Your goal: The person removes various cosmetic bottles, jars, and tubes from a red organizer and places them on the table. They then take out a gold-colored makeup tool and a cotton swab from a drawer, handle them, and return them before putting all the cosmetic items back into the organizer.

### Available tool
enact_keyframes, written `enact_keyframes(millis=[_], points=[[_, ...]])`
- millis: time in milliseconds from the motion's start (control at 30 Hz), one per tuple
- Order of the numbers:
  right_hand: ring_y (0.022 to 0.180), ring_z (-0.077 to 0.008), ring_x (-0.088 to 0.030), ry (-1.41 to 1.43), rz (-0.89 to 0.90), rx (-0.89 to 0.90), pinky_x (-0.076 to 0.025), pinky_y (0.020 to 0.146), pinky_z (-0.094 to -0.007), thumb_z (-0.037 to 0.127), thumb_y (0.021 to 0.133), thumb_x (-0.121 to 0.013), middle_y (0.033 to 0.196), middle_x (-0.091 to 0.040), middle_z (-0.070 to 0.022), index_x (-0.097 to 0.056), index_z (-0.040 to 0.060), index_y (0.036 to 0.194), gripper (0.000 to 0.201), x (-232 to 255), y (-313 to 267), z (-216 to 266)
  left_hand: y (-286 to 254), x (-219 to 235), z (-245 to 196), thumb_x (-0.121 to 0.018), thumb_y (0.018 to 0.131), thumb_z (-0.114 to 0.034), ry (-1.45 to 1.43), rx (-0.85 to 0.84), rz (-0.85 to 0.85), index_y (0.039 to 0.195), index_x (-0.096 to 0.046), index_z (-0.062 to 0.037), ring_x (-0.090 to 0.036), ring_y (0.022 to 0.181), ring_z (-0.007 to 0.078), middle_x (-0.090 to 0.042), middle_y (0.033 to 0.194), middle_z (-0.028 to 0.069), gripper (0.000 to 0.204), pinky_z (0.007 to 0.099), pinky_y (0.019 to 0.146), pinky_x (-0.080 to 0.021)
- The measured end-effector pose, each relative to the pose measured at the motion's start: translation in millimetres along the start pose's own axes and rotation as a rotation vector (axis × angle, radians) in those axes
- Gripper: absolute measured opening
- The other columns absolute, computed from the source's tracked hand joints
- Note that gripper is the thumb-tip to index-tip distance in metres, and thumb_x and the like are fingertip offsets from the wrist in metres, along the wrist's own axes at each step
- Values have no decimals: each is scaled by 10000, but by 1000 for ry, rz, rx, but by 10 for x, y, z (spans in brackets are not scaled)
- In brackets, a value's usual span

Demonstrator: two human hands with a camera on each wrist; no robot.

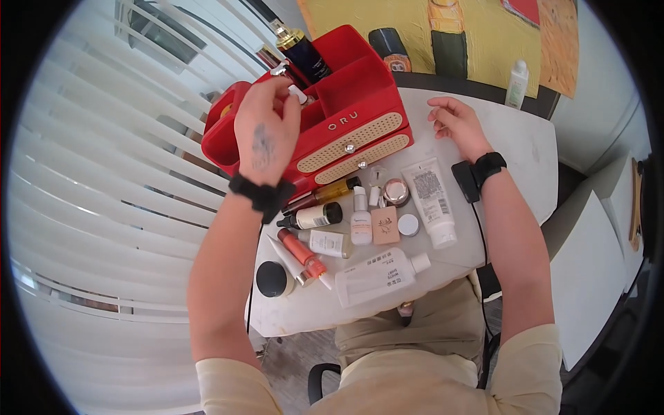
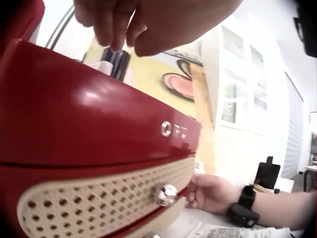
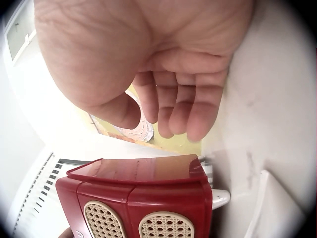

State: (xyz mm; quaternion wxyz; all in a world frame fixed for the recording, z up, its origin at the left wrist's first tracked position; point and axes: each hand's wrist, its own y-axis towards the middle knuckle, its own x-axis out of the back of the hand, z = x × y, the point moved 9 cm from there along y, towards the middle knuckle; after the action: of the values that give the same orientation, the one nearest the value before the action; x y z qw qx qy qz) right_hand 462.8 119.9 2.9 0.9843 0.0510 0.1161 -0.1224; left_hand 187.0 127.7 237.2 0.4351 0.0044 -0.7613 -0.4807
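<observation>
My left hand (image 1: pixel 266 131) reaches over the red organizer (image 1: pixel 360 69), its fingers bent down toward an open compartment. A small white-capped container (image 1: pixel 297 95) stands right beside the thumb and fingertips; I cannot tell whether they pinch it. In the left wrist view the fingertips (image 2: pixel 116 43) hang just above the organizer's upper edge. My right hand (image 1: pixel 456 128) hovers right of the organizer, fingers loosely bent with nothing in them; the right wrist view shows its palm. A dark blue pump bottle (image 1: pixel 302 52) stands in the organizer's back compartment.
On the white table (image 1: pixel 512 152), before the organizer's two woven-front drawers, lie several cosmetics: a clear bottle (image 1: pixel 380 277), a white tube (image 1: pixel 430 197), a dark-lidded jar (image 1: pixel 274 279). A white-and-green bottle (image 1: pixel 516 84) stands at the back right. Blinds (image 1: pixel 117 207) run along the left.
</observation>
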Motion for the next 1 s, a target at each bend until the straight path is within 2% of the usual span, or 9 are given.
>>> enact_keyframes(millis=[33,67,100,200,300,333,533,767,1000], points=[[742,-76,-564,-8,-1,-4,-494,664,-236,123,924,-547,918,-633,-25,-604,20,1174,277,-9,-7,13,-122,65,-233,-649,811,-19,-17,-153,-30,974,-661,-35,-625,725,267,-626,837,112,164,360,671,-514],[737,-71,-563,-17,-2,-7,-486,659,-233,124,939,-546,920,-628,-18,-601,27,1177,262,-6,-12,17,-268,41,-384,-652,798,-8,-61,-197,43,963,-653,-33,-629,744,286,-634,843,119,168,365,676,-516],[737,-71,-563,-15,-8,-7,-486,659,-233,124,939,-546,920,-628,-18,-601,27,1177,262,7,-6,10,-444,-37,-539,-673,788,0,-22,-330,151,943,-659,-40,-651,802,267,-656,882,117,162,351,725,-530],[734,-85,-568,-28,-9,10,-500,660,-242,117,906,-549,911,-641,-37,-610,11,1168,289,5,17,-11,-979,-428,-651,-700,712,-2,-168,-355,524,1024,-650,-37,-626,930,339,-657,998,142,318,412,803,-523],[732,-84,-568,-27,-6,8,-500,657,-242,114,904,-553,907,-642,-39,-611,10,1166,288,-2,12,-16,-1204,-688,-638,-694,715,3,-226,-315,626,1087,-628,-25,-614,1000,349,-639,1082,157,379,415,865,-512],[729,-75,-567,-27,-7,10,-496,653,-238,113,916,-555,901,-639,-25,-616,23,1161,267,2,13,-24,-1252,-777,-593,-683,724,7,-234,-267,730,1153,-599,-8,-593,1074,369,-595,1203,187,438,420,918,-500],[727,-64,-564,-14,-13,-5,-494,648,-232,112,925,-566,901,-636,-14,-617,33,1159,252,6,14,-18,-1328,-1033,-524,-682,733,-16,-200,-254,803,1210,-568,12,-571,1126,395,-515,1326,231,491,415,948,-494],[731,-66,-561,-25,2,5,-491,654,-231,113,927,-561,907,-632,-15,-612,28,1167,260,-5,16,-19,-1334,-1158,-524,-666,728,-4,-167,-172,816,1214,-562,6,-577,1121,381,-527,1307,218,498,393,924,-507],[730,-88,-570,-36,-5,12,-496,655,-238,115,918,-558,908,-641,-42,-610,10,1169,277,-9,15,5,-1313,-1220,-515,-636,726,51,-179,-169,781,1201,-570,-28,-615,1015,355,-529,1215,174,486,373,876,-527]])
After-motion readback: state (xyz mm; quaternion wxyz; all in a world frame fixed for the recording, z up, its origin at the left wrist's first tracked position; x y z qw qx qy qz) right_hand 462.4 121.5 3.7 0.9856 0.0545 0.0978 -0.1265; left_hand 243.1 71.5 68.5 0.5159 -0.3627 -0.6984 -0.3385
